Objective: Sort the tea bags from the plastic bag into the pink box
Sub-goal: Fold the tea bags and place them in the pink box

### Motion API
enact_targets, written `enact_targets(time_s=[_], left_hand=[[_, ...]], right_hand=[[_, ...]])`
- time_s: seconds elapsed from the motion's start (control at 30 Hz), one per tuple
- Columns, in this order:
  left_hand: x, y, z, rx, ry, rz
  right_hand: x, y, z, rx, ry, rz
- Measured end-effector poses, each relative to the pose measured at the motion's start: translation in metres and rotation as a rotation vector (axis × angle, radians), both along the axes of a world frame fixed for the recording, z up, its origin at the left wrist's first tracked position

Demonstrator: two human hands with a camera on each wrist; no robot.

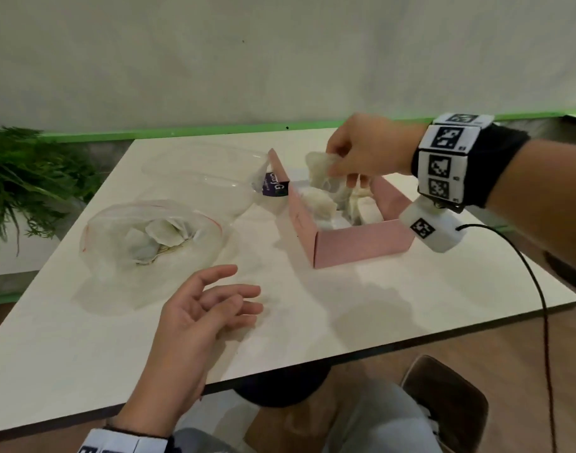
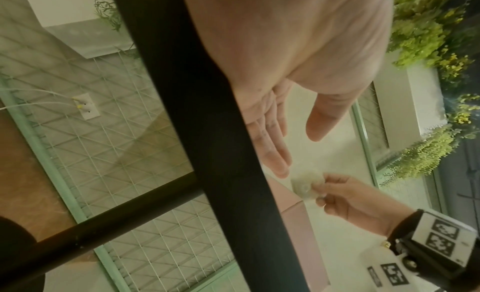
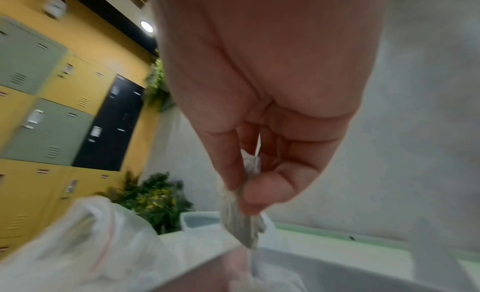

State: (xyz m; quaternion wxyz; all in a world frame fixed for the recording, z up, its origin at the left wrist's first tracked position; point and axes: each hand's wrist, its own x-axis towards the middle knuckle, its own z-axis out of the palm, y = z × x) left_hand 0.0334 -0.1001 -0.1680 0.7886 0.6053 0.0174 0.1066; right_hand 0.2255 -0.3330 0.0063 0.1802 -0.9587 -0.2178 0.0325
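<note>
Head view: the right hand (image 1: 362, 152) pinches a tea bag (image 1: 319, 168) above the pink box (image 1: 362, 246), which already holds several. More remain in the plastic bag (image 1: 149, 233); sorting appears partly done. The left hand (image 1: 201, 308) hovers relaxed and empty over bare table (image 1: 313, 322).

Left wrist view: fingers (image 2: 272, 152) extended, nothing held.

Right wrist view: thumb and fingertips (image 3: 228, 173) clamp the tea bag above the box edge.
</note>
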Motion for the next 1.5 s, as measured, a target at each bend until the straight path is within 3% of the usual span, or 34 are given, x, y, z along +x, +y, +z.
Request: enact_targets(time_s=[0.2,0.4,0.7,0.87,0.97,1.03,1.1,1.3,1.5], left_hand=[[0.001,-0.001,-0.005,0.012,-0.021,0.002],[0.000,-0.002,-0.003,0.001,-0.004,0.027],[0.004,0.000,-0.001,-0.072,0.031,0.046],[0.007,0.003,-0.001,-0.128,0.056,0.056],[0.007,0.002,0.002,-0.144,0.067,0.056],[0.006,0.001,0.003,-0.152,0.078,0.061],[0.006,0.000,0.005,-0.146,0.083,0.063],[0.004,-0.002,0.005,-0.082,0.072,0.106],[0.000,-0.003,0.003,-0.048,0.034,0.171]], right_hand=[[0.014,0.006,-0.034,-0.238,0.425,0.048],[0.016,0.029,-0.055,-0.412,0.313,0.054],[0.017,0.017,-0.047,-0.191,0.315,-0.085],[0.006,0.005,-0.035,-0.068,0.011,-0.086],[-0.013,0.004,-0.039,0.005,0.218,0.016],[-0.024,0.006,-0.049,-0.112,0.289,0.097],[-0.025,0.008,-0.059,-0.245,0.240,0.135],[-0.025,0.014,-0.061,-0.388,0.188,0.114],[-0.028,0.016,-0.052,-0.244,0.199,0.019]])
